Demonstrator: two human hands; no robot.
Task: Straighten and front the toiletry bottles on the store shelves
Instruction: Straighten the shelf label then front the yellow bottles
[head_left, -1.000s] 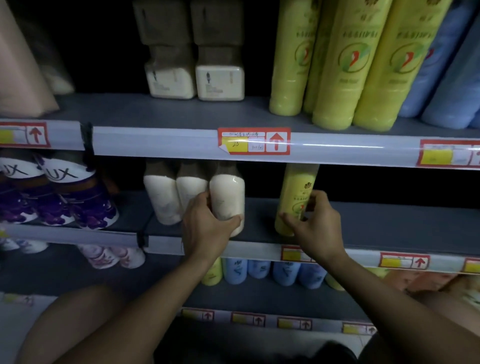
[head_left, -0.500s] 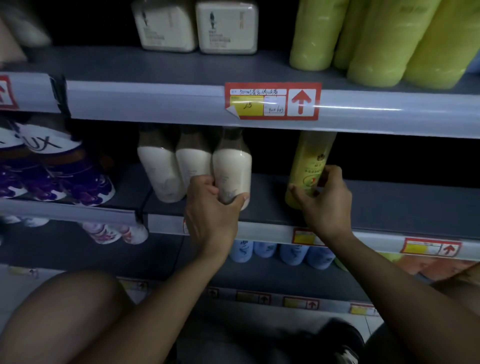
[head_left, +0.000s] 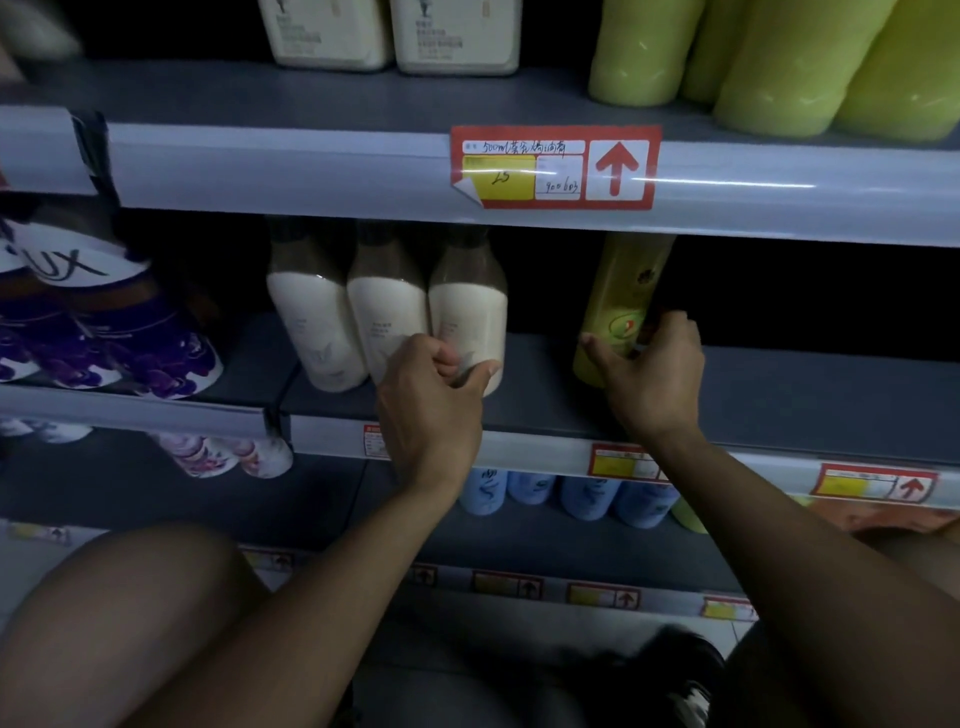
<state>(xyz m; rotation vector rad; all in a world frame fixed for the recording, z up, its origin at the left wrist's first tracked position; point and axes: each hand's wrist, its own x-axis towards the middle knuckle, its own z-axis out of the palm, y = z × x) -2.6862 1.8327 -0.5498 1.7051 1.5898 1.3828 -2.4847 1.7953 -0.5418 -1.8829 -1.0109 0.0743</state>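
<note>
Left hand (head_left: 426, 410): fingers (head_left: 447, 358) curled round the base of the rightmost cream bottle (head_left: 467, 317), thumb on its right side; that bottle stands upright, last in a row of three touching cream bottles near the front edge of the middle shelf (head_left: 779, 400). Right hand (head_left: 649, 374): thumb on the front and fingers wrapped behind the lower part of a yellow-green bottle (head_left: 621, 301), upright, alone, well apart from the cream row, also near the front edge. Purple bottles (head_left: 150, 358) at the shelf's left end; red price tag (head_left: 556, 167) on the rail above; blue bottles (head_left: 587, 496) on the shelf below
</note>
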